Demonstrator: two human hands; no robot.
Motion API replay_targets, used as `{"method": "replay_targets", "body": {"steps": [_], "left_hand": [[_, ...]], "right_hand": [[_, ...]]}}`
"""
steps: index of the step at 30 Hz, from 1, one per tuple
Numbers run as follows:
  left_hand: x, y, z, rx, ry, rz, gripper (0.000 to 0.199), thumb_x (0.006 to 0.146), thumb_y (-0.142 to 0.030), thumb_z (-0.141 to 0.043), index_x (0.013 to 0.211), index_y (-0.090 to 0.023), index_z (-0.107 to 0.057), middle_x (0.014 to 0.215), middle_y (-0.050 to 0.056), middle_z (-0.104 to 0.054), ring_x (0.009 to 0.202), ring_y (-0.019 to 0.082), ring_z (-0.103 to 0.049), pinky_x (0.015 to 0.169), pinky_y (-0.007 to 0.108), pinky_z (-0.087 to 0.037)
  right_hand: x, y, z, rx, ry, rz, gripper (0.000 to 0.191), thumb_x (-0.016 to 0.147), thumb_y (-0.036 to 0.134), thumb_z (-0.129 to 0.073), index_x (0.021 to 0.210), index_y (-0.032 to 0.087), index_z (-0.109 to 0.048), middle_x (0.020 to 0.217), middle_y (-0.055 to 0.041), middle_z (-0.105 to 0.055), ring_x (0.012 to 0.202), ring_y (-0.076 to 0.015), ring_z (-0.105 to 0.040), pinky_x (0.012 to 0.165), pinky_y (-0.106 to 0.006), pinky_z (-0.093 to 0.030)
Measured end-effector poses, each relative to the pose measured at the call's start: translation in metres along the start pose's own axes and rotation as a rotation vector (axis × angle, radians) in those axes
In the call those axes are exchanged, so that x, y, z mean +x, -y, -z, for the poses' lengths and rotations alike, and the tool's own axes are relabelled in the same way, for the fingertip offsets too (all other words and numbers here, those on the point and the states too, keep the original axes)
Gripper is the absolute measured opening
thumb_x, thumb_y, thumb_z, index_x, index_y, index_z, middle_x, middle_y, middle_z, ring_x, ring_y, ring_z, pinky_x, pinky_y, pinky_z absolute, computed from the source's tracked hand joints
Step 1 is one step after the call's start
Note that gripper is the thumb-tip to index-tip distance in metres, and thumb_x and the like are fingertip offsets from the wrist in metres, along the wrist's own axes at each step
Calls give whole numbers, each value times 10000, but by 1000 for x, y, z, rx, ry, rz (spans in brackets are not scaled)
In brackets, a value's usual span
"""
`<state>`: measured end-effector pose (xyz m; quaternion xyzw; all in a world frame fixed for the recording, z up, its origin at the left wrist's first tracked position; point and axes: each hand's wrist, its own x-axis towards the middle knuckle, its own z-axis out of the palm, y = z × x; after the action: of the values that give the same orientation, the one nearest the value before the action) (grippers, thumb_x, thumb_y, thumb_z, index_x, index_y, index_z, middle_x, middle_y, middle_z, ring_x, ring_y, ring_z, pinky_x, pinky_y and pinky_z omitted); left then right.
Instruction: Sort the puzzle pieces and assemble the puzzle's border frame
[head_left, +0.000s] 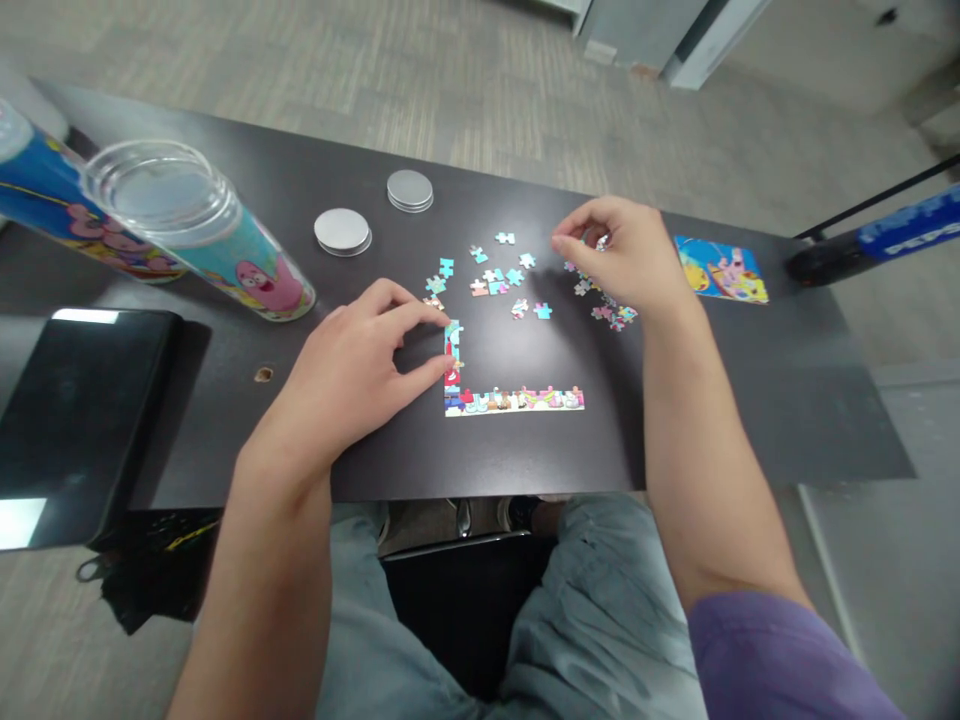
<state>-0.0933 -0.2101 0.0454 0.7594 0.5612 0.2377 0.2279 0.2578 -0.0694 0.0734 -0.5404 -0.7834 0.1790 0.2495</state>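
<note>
An L-shaped strip of joined puzzle pieces (525, 401) lies on the dark table. The fingertips of my left hand (367, 360) touch the upright arm of the L, with thumb and fingers apart. My right hand (619, 250) is over a pile of loose pieces (616, 316) at the right, its thumb and index finger close together; whatever is between them is too small to make out. Several loose pieces (496, 280) are scattered between my hands, above the strip. My right hand partly hides the pile.
Two round metal lids (343, 230) (410, 189) lie at the back left, near two clear-topped cartoon cylinders (262, 270) (75, 215). A black tablet-like object (82, 400) is at the far left. A cartoon picture card (721, 270) and a blue cylindrical object (900, 235) are at the right.
</note>
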Motion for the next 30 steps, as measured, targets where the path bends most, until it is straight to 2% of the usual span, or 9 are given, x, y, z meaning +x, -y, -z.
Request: {"method": "replay_targets", "body": {"steps": [2, 6, 10, 17, 20, 24, 30], "left_hand": [[0, 0, 0, -4, 3, -1, 388, 1056, -489, -880, 1415, -350, -928, 1468, 29, -831, 951, 238, -744, 942, 446, -578], [0, 1, 0, -9, 19, 0, 406, 1072, -503, -864, 1438, -332, -907, 1450, 38, -823, 941, 235, -754, 957, 442, -586], [0, 2, -1, -6, 6, -13, 400, 1064, -498, -870, 1423, -325, -904, 1433, 37, -817, 919, 226, -745, 948, 443, -581], [-1, 2, -1, 3, 2, -19, 391, 1072, -490, -884, 1429, -332, -896, 1430, 31, -817, 926, 224, -753, 947, 433, -582], [0, 3, -2, -1, -6, -28, 399, 1067, -482, -887, 1429, -315, -906, 1419, 34, -816, 920, 222, -752, 935, 431, -579], [0, 3, -2, -5, -4, -27, 421, 1064, -497, -880, 1435, -300, -916, 1411, 32, -817, 917, 219, -749, 935, 434, -580], [0, 2, 0, 4, 3, -10, 425, 1062, -496, -877, 1448, -320, -901, 1435, 24, -821, 938, 229, -750, 958, 444, -597]], "right_hand": [[1, -5, -7, -32, 31, 34, 77, 1049, 370, -906, 1080, 300, -912, 1159, -107, -895, 964, -327, -781, 1006, -543, -632], [5, -12, -22, -26, 84, 131, 166, 1027, 311, -972, 1192, 293, -979, 1179, -76, -887, 923, -283, -768, 1061, -536, -675], [7, -17, -25, -29, 97, 155, 111, 1017, 257, -997, 1116, 298, -969, 1177, -64, -866, 910, -266, -760, 1087, -525, -679], [5, -21, -22, 4, 102, 114, 119, 994, 313, -1005, 1062, 313, -907, 1179, -78, -860, 895, -298, -749, 1041, -582, -701], [4, -15, -26, -18, 78, 169, 113, 1022, 321, -969, 1124, 295, -930, 1169, -90, -832, 914, -301, -755, 1060, -588, -685], [3, 1, -38, -16, 71, 238, 158, 1091, 327, -931, 1245, 297, -951, 1276, -95, -837, 955, -289, -750, 1050, -559, -658], [2, 14, -47, 17, 168, 236, 40, 1099, 266, -931, 1108, 298, -909, 1251, -91, -828, 938, -287, -739, 1028, -573, -628]]}}
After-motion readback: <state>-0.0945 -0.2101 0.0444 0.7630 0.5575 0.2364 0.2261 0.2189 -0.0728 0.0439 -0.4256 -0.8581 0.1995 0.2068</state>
